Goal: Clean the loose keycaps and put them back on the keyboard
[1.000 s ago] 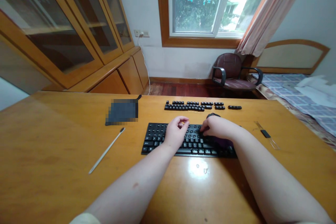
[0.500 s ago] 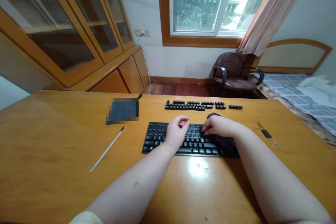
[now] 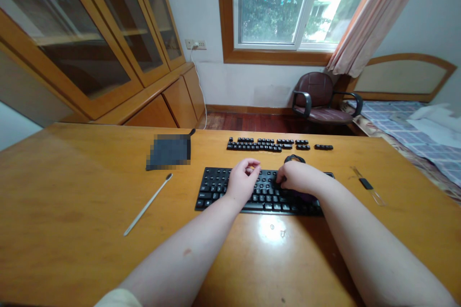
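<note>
A black keyboard (image 3: 266, 205) lies on the wooden desk, its upper rows showing bare key sockets and its lower rows still capped. Over its left-middle part, my left hand (image 3: 242, 180) has its fingers curled towards the thumb; whether anything is between them is hidden. My right hand (image 3: 297, 176) reaches down at the right-middle, fingertips pressed together against the upper key rows. What those fingers hold, if anything, cannot be made out. A dark purple patch shows beneath the right hand, its nature unclear. Behind that hand sits a coiled black cable (image 3: 294, 158).
Loose black keycaps (image 3: 254, 147) stand in rows near the far edge. Left are a long white-handled brush (image 3: 147, 205) and a dark, pixelated pouch (image 3: 169, 151). A wire tool with a black middle (image 3: 366, 183) lies right. Beyond the desk (image 3: 72, 211) is a chair (image 3: 317, 98).
My right hand has shifted and turned slightly over the keyboard, covering more of the purple patch and exposing the keyboard's top right corner and more cable. My left hand stays in place.
</note>
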A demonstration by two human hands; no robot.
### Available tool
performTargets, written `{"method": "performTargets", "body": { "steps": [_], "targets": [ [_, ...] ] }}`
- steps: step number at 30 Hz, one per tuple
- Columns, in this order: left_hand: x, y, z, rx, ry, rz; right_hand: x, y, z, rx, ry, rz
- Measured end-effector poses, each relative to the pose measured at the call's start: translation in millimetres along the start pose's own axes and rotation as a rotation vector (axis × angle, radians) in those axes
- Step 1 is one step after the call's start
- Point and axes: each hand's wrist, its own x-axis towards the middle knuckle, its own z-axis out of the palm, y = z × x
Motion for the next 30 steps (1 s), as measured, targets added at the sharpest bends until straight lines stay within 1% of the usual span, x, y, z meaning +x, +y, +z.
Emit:
{"method": "performTargets", "body": {
  "steps": [3, 7, 11, 14, 16, 19, 22, 23, 24, 25, 26, 28, 29, 30],
  "targets": [
    [0, 0, 0, 0.001, -0.003, 0.005, 2, -5, 2, -0.032, -0.005, 0.048],
    [1, -1, 0, 0.018, -0.005, -0.001, 9, -3, 5, -0.008, 0.011, 0.119],
    [1, 1, 0, 0.031, -0.011, 0.009, 11, -2, 2, 0.016, 0.005, 0.142],
    [1, 3, 0, 0.038, -0.011, 0.008, 9, -9, 1, -0.017, -0.001, 0.169],
    [0, 4, -1, 0.040, -0.011, 0.010, 8, -15, 3, -0.044, 0.022, 0.183],
    [0, 3, -1, 0.038, -0.009, 0.017, 7, -16, 7, -0.058, 0.068, 0.167],
    [1, 1, -1, 0.037, -0.006, 0.017, 7, -5, 7, 0.039, 0.051, 0.096],
    [1, 1, -1, 0.040, -0.005, 0.018, 8, 0, 6, 0.086, 0.067, 0.068],
    [1, 1, -1, 0.042, -0.006, 0.018, 9, 6, 5, 0.130, 0.116, 0.050],
    [1, 1, -1, 0.044, -0.007, 0.017, 11, 13, 4, 0.164, 0.201, 0.067],
    [1, 1, -1, 0.043, -0.011, 0.016, 13, 19, 3, 0.182, 0.314, 0.121],
    [0, 2, -1, 0.036, -0.017, 0.012, 20, 30, 5, 0.163, 0.525, 0.272],
    [0, 2, -1, 0.033, -0.018, 0.010, 24, 35, 7, 0.144, 0.594, 0.343],
    [0, 2, -1, 0.031, -0.019, 0.010, 28, 39, 10, 0.127, 0.638, 0.385]
  ]
}}
